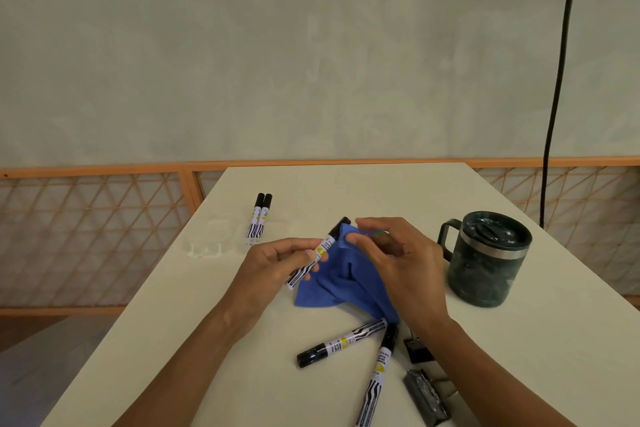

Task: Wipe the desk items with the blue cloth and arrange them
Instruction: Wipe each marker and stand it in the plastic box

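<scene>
Working above the white desk [346,191], you bunch the soft, limp blue cloth [332,288] in your right hand [405,263] while your left hand [270,267] pinches a light, stiff, probably slick marker [325,245] mid-barrel; holding there leaves the cap end free for wiping.

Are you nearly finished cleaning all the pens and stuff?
Not yet. Two markers lie neatly side by side at the far left and are likely done. The left hand holds a third marker against the blue cloth, which the right hand grips. Two loose markers, two binder clips and the mug seem to be waiting.
</scene>
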